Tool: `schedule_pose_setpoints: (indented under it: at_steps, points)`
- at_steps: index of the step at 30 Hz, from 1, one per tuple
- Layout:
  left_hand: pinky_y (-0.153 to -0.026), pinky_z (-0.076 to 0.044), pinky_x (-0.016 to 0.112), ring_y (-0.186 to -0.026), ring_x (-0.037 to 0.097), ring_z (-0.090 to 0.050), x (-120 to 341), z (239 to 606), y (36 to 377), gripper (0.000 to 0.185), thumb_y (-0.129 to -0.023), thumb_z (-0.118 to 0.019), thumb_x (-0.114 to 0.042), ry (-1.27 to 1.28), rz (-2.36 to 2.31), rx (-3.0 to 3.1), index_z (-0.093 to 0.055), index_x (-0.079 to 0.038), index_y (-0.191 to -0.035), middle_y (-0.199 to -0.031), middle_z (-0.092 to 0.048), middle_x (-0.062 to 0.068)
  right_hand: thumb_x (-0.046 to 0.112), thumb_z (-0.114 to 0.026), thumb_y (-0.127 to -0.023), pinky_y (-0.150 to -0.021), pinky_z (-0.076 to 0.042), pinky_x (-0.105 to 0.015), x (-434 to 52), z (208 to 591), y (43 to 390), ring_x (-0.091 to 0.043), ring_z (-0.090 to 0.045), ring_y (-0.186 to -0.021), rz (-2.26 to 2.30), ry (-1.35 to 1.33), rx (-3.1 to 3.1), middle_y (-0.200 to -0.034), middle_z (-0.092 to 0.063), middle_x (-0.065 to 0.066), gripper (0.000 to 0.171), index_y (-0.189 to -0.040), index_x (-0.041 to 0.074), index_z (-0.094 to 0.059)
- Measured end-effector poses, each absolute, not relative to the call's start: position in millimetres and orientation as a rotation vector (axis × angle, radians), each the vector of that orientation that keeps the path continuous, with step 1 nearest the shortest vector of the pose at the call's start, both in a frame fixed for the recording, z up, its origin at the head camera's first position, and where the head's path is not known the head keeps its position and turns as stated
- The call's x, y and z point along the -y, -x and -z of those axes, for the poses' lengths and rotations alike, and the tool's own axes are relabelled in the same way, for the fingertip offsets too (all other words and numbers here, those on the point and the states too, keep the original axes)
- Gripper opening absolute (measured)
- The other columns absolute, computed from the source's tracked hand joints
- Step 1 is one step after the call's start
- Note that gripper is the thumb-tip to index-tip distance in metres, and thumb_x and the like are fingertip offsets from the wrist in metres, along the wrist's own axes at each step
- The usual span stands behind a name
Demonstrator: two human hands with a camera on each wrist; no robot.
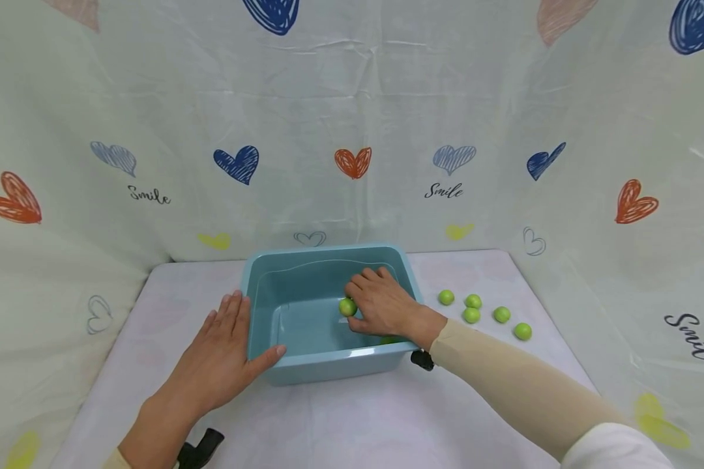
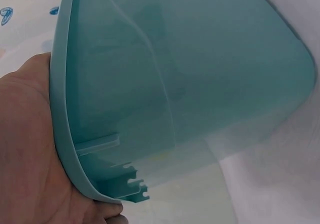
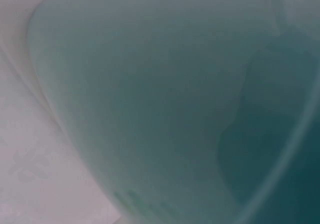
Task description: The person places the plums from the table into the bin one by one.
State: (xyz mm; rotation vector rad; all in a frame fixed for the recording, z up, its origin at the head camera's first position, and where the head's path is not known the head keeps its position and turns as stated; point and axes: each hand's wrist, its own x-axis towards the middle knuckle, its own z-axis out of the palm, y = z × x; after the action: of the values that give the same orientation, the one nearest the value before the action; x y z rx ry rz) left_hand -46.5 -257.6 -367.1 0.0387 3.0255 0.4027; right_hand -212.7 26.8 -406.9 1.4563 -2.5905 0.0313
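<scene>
Right hand (image 1: 387, 305) inside teal tub (image 1: 258, 286), fingers curled round green ball (image 1: 347, 307) at its left side; left hand (image 1: 223, 352) flat, fingers straight, pressing tub's left wall on the counter (image 1: 352, 417)

The right hand (image 1: 387, 306) holds a green ball (image 1: 347, 307) inside the blue tub (image 1: 328, 361), left hand (image 1: 223, 355) bracing it.

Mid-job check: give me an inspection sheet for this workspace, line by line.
Surface: table under a pale cloth.
Job's things: teal tub; one green ball inside it, five green balls on the cloth to its right.
Clutter: nothing seen.
Grippers: left hand rests flat against the tub's left wall; right hand inside the tub, fingers on the ball.
Cables: nothing seen.
Surroundings: heart-print curtain on three sides.
</scene>
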Motion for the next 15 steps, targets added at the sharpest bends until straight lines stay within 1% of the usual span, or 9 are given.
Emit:
schedule_pose_setpoints:
  at_steps: [3,7,11,15]
  points:
    - [-0.126,-0.016,0.071,-0.161,0.051,-0.011,257.0,366.5,46.7,0.122,-0.095,-0.043,-0.085,-0.044,-0.39,-3.029,-0.012,0.01,-0.165,-0.173,-0.01,0.031,0.045,-0.066,-0.097,-0.082,-0.037,-0.038,-27.0,407.6,212.9,-0.021,-0.052,-0.099,-0.025,-1.455,2.59,-0.106,-0.063,0.001,0.031,-0.11,0.017,-0.064]
    - [-0.126,-0.016,0.071,-0.161,0.051,-0.01,257.1,365.7,46.4,0.122,-0.095,-0.044,-0.084,-0.05,-0.395,-3.026,-0.012,0.011,-0.164,-0.173,-0.009,0.031,0.047,-0.066,-0.097,-0.083,-0.039,-0.039,-26.4,408.1,213.8,-0.021,-0.053,-0.101,-0.028,-1.458,2.598,-0.109,-0.065,0.0,0.037,-0.115,0.015,-0.066]
    - [-0.126,-0.015,0.071,-0.161,0.05,-0.009,257.1,365.3,45.9,0.122,-0.096,-0.044,-0.084,-0.042,-0.412,-3.016,-0.011,0.011,-0.164,-0.173,-0.008,0.031,0.051,-0.066,-0.097,-0.086,-0.041,-0.039,-25.8,407.4,214.5,-0.021,-0.055,-0.106,-0.016,-1.442,2.622,-0.113,-0.066,0.0,0.043,-0.119,0.014,-0.067]
    - [-0.126,-0.015,0.071,-0.161,0.051,-0.01,256.0,365.4,44.7,0.121,-0.096,-0.045,-0.084,-0.039,-0.417,-3.014,-0.011,0.011,-0.164,-0.174,-0.008,0.031,0.05,-0.068,-0.097,-0.088,-0.042,-0.041,-26.2,406.9,214.2,-0.021,-0.056,-0.108,-0.045,-1.427,2.639,-0.114,-0.065,0.0,0.042,-0.118,0.014,-0.067]
